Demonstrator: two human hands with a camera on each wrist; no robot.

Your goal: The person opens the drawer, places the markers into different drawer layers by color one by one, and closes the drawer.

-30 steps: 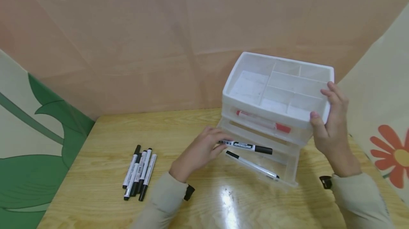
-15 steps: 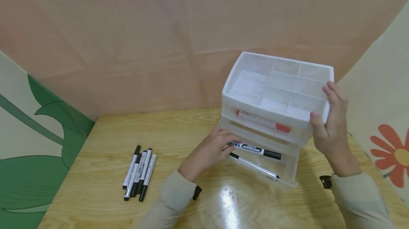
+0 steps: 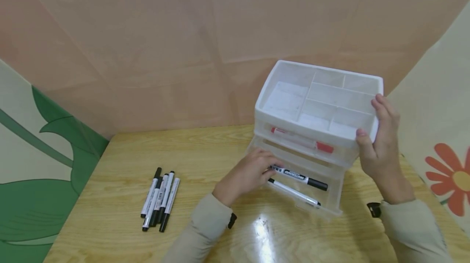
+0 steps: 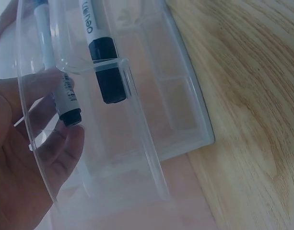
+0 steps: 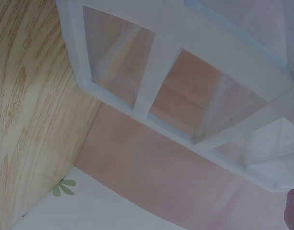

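My left hand (image 3: 249, 173) pinches a black-capped whiteboard marker (image 3: 297, 176) by its left end, low over the pulled-out clear drawer (image 3: 335, 193). A second marker (image 3: 293, 193) lies slanted in that drawer, along its front. In the left wrist view, the fingers (image 4: 72, 143) curl by the black end of a marker (image 4: 66, 98), seen partly through the drawer's clear wall. My right hand (image 3: 382, 144) grips the right side of the white storage box (image 3: 304, 122), thumb over the front corner. In the right wrist view only a bit of that hand (image 5: 293, 208) shows beside the box frame (image 5: 151, 72).
A red marker (image 3: 302, 140) shows through the front of the shut upper drawer. Divided compartments (image 3: 330, 100) form the box's top. Several black-and-white markers (image 3: 161, 200) lie bunched on the left of the wooden table (image 3: 121, 165). A pinkish-brown backdrop (image 3: 165, 51) rises behind.
My left hand has moved right and slightly down with the whiteboard marker, bringing it further over the drawer. My right hand and the box have stayed in place.
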